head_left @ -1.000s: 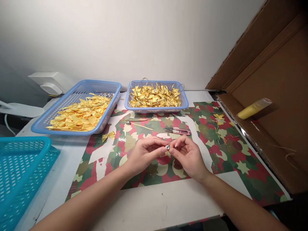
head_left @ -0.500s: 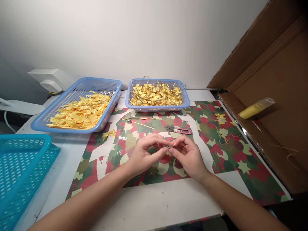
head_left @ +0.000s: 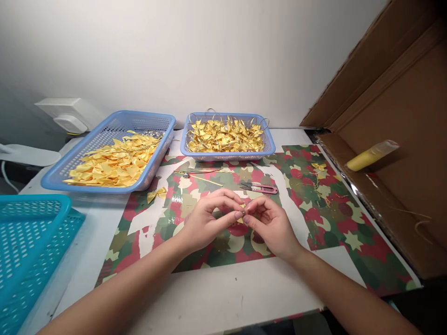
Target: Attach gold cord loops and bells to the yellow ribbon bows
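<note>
Both hands meet at the centre of my view, low over the patterned sheet (head_left: 331, 218). The left hand (head_left: 206, 221) is curled, thumb and forefinger pressed together, and the right hand (head_left: 270, 225) mirrors it. Their fingertips touch around a small yellow piece (head_left: 241, 208) pinched between them. I can't tell its shape, because the fingers cover most of it. Just beyond the right hand lie the pink snips (head_left: 261, 188), flat on the sheet. Farther up and left of them I see a gold cord (head_left: 200, 176). A loose yellow bow (head_left: 156, 194) sits at the sheet's left edge, near the large blue basket (head_left: 98, 188) in the upper left, which is heaped with plain yellow bows (head_left: 111, 163). The smaller blue basket (head_left: 226, 157), upper centre, holds looped bows (head_left: 225, 135). A teal basket (head_left: 31, 242) fills the lower left corner. At the right a yellow tube (head_left: 370, 156) rests on the cardboard box (head_left: 412, 116).
</note>
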`<control>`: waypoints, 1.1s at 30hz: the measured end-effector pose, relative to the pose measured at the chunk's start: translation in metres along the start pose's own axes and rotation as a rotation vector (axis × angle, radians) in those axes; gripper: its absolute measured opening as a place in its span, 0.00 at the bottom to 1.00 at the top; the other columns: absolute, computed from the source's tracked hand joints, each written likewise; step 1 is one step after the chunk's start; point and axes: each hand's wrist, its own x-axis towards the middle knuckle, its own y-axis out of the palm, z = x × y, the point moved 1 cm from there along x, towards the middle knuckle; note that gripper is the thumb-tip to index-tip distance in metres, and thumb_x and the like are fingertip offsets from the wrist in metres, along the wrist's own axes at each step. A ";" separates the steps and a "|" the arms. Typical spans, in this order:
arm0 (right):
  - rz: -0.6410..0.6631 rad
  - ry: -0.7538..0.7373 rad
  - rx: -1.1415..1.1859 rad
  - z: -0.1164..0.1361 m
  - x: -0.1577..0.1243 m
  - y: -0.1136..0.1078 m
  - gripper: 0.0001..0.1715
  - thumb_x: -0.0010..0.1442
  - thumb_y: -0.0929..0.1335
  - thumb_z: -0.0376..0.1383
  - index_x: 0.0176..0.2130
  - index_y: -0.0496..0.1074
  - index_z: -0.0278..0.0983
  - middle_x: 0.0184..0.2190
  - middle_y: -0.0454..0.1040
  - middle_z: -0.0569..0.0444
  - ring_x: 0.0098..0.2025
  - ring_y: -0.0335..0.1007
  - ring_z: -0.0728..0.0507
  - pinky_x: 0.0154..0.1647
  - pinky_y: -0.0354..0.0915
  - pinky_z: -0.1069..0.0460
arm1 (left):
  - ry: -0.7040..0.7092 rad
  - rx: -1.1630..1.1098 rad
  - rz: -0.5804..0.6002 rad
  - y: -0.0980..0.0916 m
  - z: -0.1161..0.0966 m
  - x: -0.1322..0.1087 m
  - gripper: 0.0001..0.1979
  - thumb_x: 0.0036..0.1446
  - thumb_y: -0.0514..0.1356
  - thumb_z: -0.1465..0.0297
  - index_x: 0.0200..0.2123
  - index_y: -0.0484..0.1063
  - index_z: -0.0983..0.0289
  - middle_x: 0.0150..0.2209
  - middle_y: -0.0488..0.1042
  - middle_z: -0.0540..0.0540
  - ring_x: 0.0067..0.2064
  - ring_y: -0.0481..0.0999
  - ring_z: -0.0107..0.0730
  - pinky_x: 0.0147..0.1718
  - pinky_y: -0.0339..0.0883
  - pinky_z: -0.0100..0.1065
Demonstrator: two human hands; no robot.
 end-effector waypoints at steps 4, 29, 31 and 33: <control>0.006 0.013 -0.050 0.002 -0.001 0.001 0.08 0.57 0.72 0.38 0.35 0.69 0.40 0.32 0.72 0.57 0.35 0.72 0.48 0.37 0.72 0.53 | -0.074 -0.100 0.004 0.002 0.001 0.000 0.04 0.59 0.63 0.71 0.34 0.78 0.61 0.36 0.77 0.55 0.41 0.76 0.32 0.41 0.72 0.33; 0.008 -0.113 -0.546 0.004 -0.002 0.003 0.07 0.63 0.62 0.34 0.31 0.64 0.39 0.15 0.54 0.66 0.17 0.48 0.52 0.20 0.49 0.55 | -0.405 -0.161 -0.349 0.024 0.010 -0.013 0.08 0.53 0.67 0.68 0.33 0.73 0.65 0.29 0.76 0.51 0.30 0.77 0.27 0.30 0.74 0.28; 0.004 -0.122 -0.572 0.004 -0.002 0.002 0.07 0.62 0.62 0.33 0.30 0.64 0.39 0.15 0.54 0.65 0.17 0.49 0.52 0.19 0.49 0.55 | -0.391 -0.140 -0.339 0.023 0.010 -0.013 0.09 0.53 0.67 0.68 0.37 0.74 0.64 0.29 0.76 0.50 0.29 0.77 0.27 0.29 0.74 0.28; -0.003 -0.132 -0.607 0.004 -0.002 0.001 0.08 0.62 0.62 0.33 0.29 0.63 0.39 0.15 0.53 0.65 0.17 0.48 0.52 0.19 0.49 0.55 | -0.388 -0.112 -0.316 0.023 0.011 -0.013 0.10 0.54 0.66 0.68 0.40 0.76 0.63 0.31 0.78 0.52 0.30 0.78 0.29 0.30 0.75 0.29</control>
